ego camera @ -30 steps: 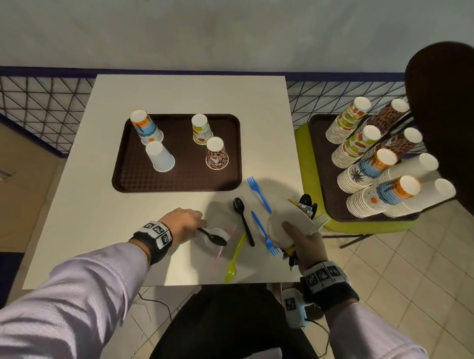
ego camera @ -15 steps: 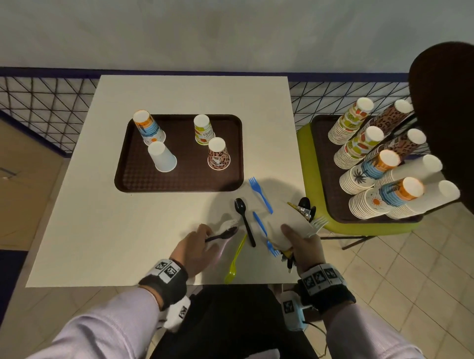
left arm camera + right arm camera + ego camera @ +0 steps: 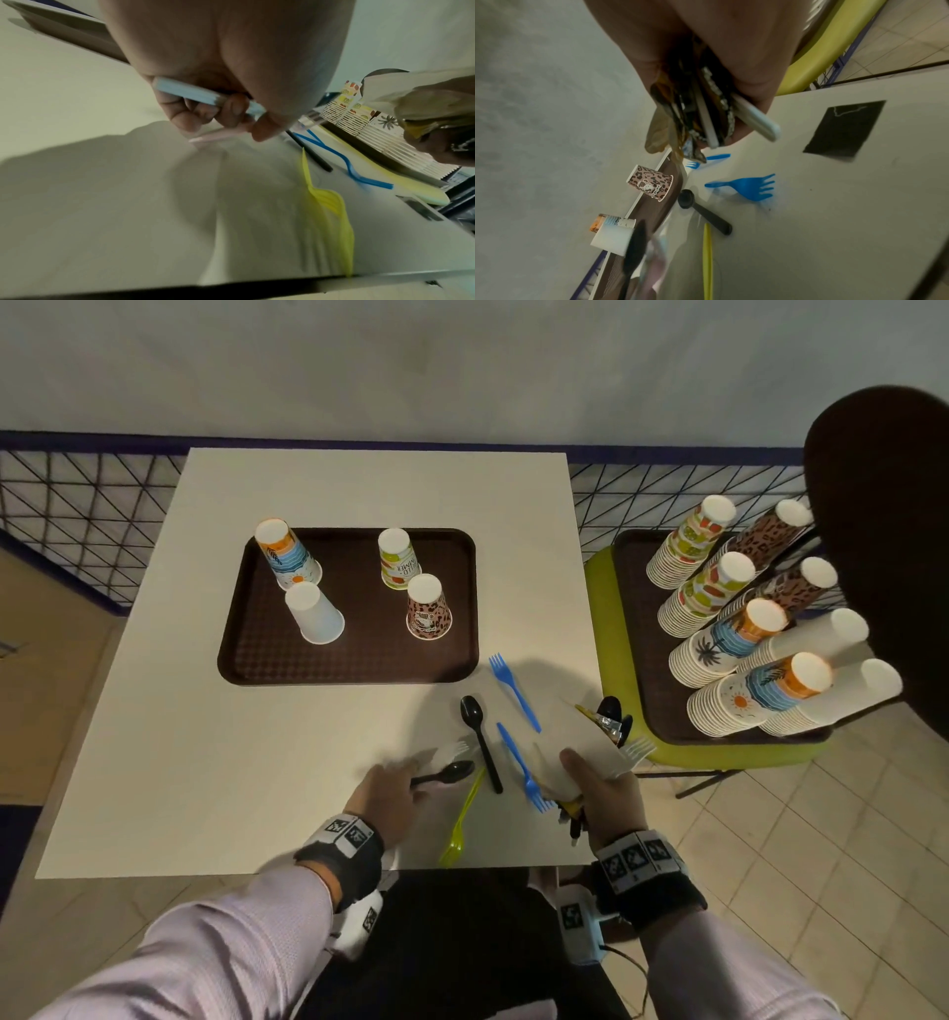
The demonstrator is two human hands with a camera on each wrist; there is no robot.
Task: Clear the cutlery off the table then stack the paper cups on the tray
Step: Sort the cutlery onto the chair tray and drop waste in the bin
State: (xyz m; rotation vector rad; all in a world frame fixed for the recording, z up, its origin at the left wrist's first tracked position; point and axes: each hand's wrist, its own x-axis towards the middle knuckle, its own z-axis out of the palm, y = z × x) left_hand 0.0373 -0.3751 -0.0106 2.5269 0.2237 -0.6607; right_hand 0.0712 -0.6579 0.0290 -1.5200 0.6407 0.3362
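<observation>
Four cups (image 3: pixel 314 613) stand upside down on one tray (image 3: pixel 246 654); two blue forks (image 3: pixel 513 686), one yellow fork (image 3: pixel 459 824), two black spoons (image 3: pixel 480 737) show.

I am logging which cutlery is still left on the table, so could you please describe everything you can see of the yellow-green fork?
The yellow-green fork is one piece of translucent, plastic-looking cutlery with a slim handle and short tines. It lies flat on the white table near the front edge, tines toward the person and reaching that edge, handle angled away toward the long black spoon. Neither hand touches it: it sits between the left hand and the right hand. No damage shows.
</observation>
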